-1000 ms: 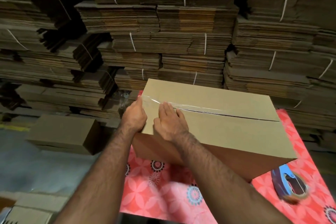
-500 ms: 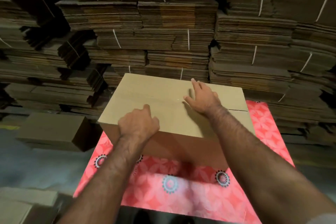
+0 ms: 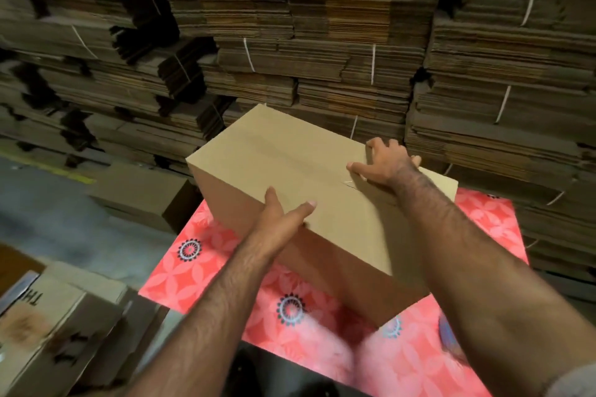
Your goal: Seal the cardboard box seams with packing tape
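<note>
From my feed the top seam looks taped: cardboard box (image 3: 309, 184) sits on the pink table (image 3: 483, 219), left hand (image 3: 280, 219) and right hand (image 3: 383, 161) spread flat on it, other seams unseen.

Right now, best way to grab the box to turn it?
Probably by opposite edges: the cardboard box is closed, flat-topped and wide. Left hand on its near edge from the front, right hand over its far right edge, both flat, as placed.

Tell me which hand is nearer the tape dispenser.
Right. The right hand rests on the box's far right top; the left hand holds its near edge, farther from the tape dispenser.
</note>
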Action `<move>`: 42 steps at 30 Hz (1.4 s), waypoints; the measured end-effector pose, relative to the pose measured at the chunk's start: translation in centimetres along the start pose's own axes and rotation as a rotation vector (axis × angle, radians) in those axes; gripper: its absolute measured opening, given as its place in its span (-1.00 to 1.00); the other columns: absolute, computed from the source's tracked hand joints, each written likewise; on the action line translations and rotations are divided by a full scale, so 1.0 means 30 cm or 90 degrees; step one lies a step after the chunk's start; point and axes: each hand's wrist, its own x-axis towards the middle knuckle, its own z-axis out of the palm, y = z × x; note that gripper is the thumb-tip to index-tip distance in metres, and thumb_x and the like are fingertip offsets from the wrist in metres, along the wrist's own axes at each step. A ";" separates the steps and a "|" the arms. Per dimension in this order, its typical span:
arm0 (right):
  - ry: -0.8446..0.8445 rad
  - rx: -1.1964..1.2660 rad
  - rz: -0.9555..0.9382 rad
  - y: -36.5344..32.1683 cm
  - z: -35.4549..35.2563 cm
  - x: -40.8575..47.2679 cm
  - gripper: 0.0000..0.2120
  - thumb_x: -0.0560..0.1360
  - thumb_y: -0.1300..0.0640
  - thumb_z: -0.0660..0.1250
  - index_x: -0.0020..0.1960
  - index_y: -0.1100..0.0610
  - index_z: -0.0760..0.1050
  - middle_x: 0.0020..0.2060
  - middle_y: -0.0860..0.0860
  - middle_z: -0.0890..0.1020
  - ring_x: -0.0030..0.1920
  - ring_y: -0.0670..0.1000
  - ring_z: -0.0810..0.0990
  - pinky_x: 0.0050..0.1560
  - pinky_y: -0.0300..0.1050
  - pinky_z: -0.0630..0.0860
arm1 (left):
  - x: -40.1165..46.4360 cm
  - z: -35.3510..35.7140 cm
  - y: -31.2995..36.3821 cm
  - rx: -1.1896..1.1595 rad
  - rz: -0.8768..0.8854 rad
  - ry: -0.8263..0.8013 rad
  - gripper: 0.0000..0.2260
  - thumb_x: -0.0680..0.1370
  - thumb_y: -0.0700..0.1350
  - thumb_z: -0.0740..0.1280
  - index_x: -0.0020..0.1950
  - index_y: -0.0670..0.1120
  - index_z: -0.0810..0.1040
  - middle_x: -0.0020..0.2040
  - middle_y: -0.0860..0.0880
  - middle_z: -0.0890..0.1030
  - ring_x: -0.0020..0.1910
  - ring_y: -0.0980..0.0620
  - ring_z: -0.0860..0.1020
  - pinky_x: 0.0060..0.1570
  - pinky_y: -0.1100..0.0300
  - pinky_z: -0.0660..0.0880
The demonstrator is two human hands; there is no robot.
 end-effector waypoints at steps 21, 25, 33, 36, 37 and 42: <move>0.117 0.232 0.162 0.036 0.152 -0.452 -0.40 0.39 -0.21 0.38 0.32 0.06 0.38 0.18 0.17 0.40 0.22 0.22 0.44 0.20 -0.01 0.47 | 0.403 -0.034 0.205 0.334 0.341 -0.034 -0.30 0.41 -0.01 0.55 0.48 -0.15 0.38 0.42 -0.15 0.45 0.37 -0.11 0.43 0.35 0.05 0.40; 0.122 0.256 0.144 0.000 0.195 -0.535 -0.30 0.38 -0.26 0.30 0.44 0.01 0.32 0.28 0.15 0.40 0.31 0.17 0.42 0.27 -0.07 0.39 | 0.385 -0.106 0.154 0.406 0.378 -0.044 -0.33 0.42 0.12 0.49 0.44 -0.14 0.42 0.39 -0.22 0.44 0.41 -0.17 0.35 0.34 0.12 0.30; 0.143 0.259 0.214 -0.088 0.295 -0.666 -0.19 0.35 -0.42 0.15 0.55 -0.18 0.14 0.54 0.11 0.13 0.47 0.19 0.29 0.39 0.14 0.37 | 0.150 -0.200 -0.190 0.325 0.436 -0.055 -0.31 0.45 0.32 0.20 0.52 0.05 0.30 0.45 -0.10 0.41 0.43 -0.06 0.36 0.37 0.12 0.29; 0.150 0.254 0.231 -0.096 0.295 -0.640 -0.19 0.35 -0.43 0.14 0.55 -0.21 0.14 0.54 0.09 0.13 0.46 0.18 0.32 0.38 0.15 0.37 | 0.166 -0.190 -0.175 0.309 0.428 -0.048 -0.33 0.46 0.29 0.23 0.53 0.09 0.29 0.45 -0.09 0.42 0.43 -0.05 0.36 0.35 0.12 0.30; 0.152 0.257 0.231 -0.094 0.292 -0.628 -0.19 0.35 -0.43 0.14 0.55 -0.21 0.14 0.54 0.08 0.13 0.46 0.17 0.32 0.39 0.14 0.36 | 0.184 -0.186 -0.165 0.307 0.429 -0.054 -0.33 0.45 0.29 0.24 0.53 0.08 0.29 0.44 -0.09 0.42 0.42 -0.06 0.37 0.34 0.12 0.31; 0.133 0.261 0.219 -0.071 0.256 -0.551 -0.21 0.40 -0.41 0.18 0.57 -0.19 0.13 0.54 0.12 0.11 0.49 0.17 0.26 0.40 0.11 0.34 | 0.266 -0.157 -0.111 0.310 0.417 -0.076 -0.26 0.41 0.37 0.20 0.53 0.08 0.29 0.45 -0.10 0.42 0.44 -0.04 0.35 0.38 0.11 0.31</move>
